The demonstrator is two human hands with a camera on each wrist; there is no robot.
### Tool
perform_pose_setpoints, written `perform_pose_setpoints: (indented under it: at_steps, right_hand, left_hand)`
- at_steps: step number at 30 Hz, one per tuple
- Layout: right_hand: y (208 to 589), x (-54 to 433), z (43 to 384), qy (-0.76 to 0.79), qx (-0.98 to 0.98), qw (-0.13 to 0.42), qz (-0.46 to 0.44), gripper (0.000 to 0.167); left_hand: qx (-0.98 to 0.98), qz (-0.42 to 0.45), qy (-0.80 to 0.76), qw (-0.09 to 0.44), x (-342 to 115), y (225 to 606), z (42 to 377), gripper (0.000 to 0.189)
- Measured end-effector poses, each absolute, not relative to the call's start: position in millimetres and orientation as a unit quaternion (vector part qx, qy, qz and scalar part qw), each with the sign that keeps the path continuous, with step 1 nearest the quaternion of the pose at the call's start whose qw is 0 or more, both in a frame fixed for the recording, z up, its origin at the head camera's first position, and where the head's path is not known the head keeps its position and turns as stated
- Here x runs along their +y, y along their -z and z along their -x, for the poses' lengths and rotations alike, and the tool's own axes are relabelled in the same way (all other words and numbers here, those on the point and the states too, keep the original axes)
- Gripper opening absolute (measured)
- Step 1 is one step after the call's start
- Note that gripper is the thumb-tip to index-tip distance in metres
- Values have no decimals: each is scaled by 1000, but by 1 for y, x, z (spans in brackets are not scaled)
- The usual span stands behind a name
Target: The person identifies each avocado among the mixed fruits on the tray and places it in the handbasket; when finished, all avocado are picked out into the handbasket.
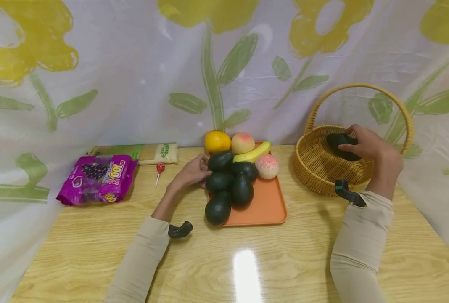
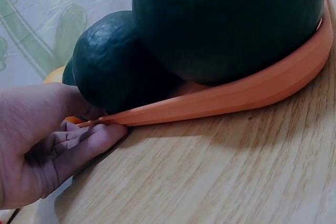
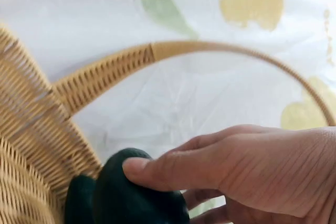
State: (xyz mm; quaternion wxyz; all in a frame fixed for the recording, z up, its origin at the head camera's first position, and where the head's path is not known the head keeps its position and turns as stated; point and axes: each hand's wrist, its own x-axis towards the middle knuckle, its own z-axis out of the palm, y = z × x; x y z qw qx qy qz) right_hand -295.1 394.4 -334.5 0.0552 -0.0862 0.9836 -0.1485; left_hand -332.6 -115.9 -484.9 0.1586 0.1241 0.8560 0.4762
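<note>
My left hand (image 1: 191,172) pinches the left rim of the orange tray (image 1: 267,210); in the left wrist view its fingers (image 2: 86,150) lie under that rim. Several dark green avocados (image 1: 241,190) are piled on the tray's left side, close to this hand. Over at the right, my right hand (image 1: 373,146) holds an avocado (image 3: 137,195) inside the wicker basket (image 1: 315,168), below its arched handle. The thumb lies across the avocado's side. Against the basket wall, a second dark green shape (image 3: 79,200) shows just behind it, partly hidden.
At the tray's back lie an orange fruit (image 1: 217,142), a banana (image 1: 252,153) and two peaches (image 1: 267,166). Left of the tray are a red lollipop (image 1: 160,168), a purple candy bag (image 1: 97,179) and a flat beige-green package (image 1: 149,153). A flowered curtain (image 1: 133,84) hangs behind.
</note>
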Motion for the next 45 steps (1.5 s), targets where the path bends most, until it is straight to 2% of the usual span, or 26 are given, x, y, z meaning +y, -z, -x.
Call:
perform_pose_setpoints:
  at_steps: [5, 17, 26, 37, 45]
  right_hand:
    - [345, 407, 298, 148, 985, 76, 49, 56]
    - [364, 417, 297, 144, 984, 77, -77, 58]
    - [370, 420, 294, 162, 979, 87, -89, 46]
    - [362, 418, 302, 145, 976, 151, -63, 60]
    - [359, 417, 299, 153, 975, 152, -49, 64]
  left_hand:
    - [860, -124, -469, 156, -116, 483, 334, 41]
    - [859, -127, -472, 155, -115, 485, 335, 42]
    - [857, -128, -474, 158, -114, 484, 334, 40]
    - [857, -120, -477, 157, -115, 483, 332, 41]
    - [854, -123, -480, 159, -115, 482, 332, 41]
